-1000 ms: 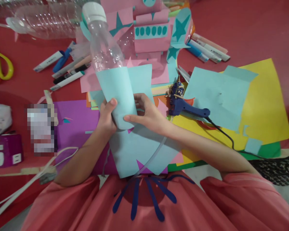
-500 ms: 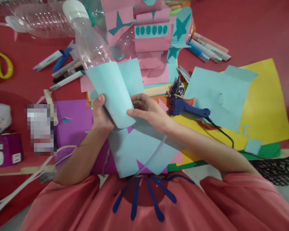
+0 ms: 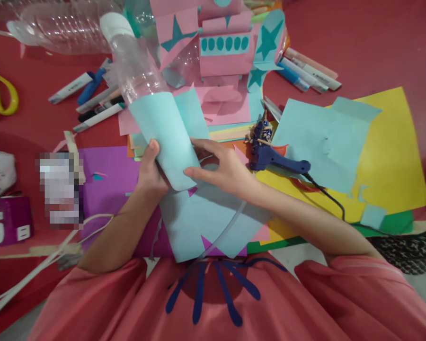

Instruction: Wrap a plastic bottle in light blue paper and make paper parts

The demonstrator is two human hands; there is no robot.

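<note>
A clear plastic bottle (image 3: 133,71) with a white cap leans up and to the left, its lower half wrapped in light blue paper (image 3: 165,132). My left hand (image 3: 149,170) grips the wrapped bottle from the left, thumb on the paper. My right hand (image 3: 222,170) presses the paper's loose edge against the bottle, fingers curled round it from the right. Below both hands lies a larger light blue sheet (image 3: 206,222) with cut notches, on purple paper (image 3: 108,180).
A blue glue gun (image 3: 270,158) with a black cord lies right of my hands, on blue and yellow sheets (image 3: 394,156). Markers (image 3: 92,102) lie at the left and back right (image 3: 310,71). A pink paper-covered model (image 3: 220,52), another bottle (image 3: 64,28), yellow-handled scissors (image 3: 2,97).
The bottle tipped further left, then swung slightly back. My left thumb moved back onto the paper front, and my right fingers shifted along the paper edge.
</note>
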